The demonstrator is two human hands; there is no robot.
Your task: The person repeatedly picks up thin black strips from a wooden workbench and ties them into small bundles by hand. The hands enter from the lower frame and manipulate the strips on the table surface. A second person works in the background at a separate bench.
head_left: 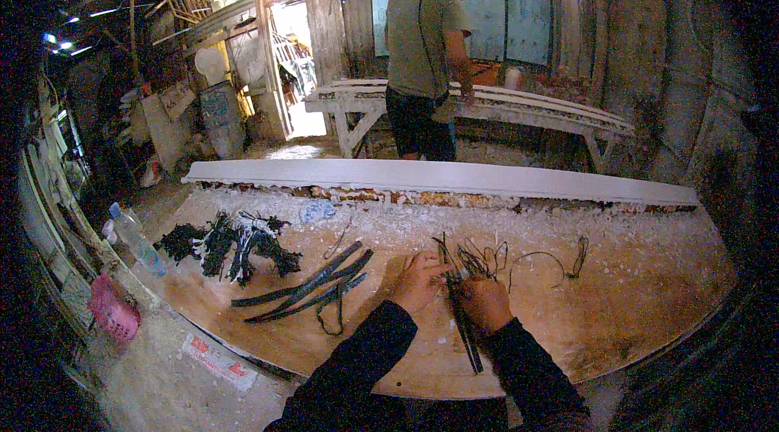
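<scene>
My left hand (419, 280) is closed, its fingertips pinched at the upper part of a bundle of narrow black strips (466, 339). Close beside it, my right hand (485, 303) is curled round the same bundle from the right. The strips slant down toward the table's near edge. Thin dark cord loops (484, 257) fan out above my right hand; whether they are tied to the strips I cannot tell. More loose black strips (312, 286) lie left of my left hand, with a cord loop (329, 314) by their near end.
On the wooden table (617, 318), bundles of black and white cords (235, 245) lie at left and a loose cord (578, 257) at right. A white board (438, 179) runs along the far edge. A plastic bottle (134, 237) and pink basket (114, 308) stand left. Beyond, a person (422, 51) works at a bench (535, 107).
</scene>
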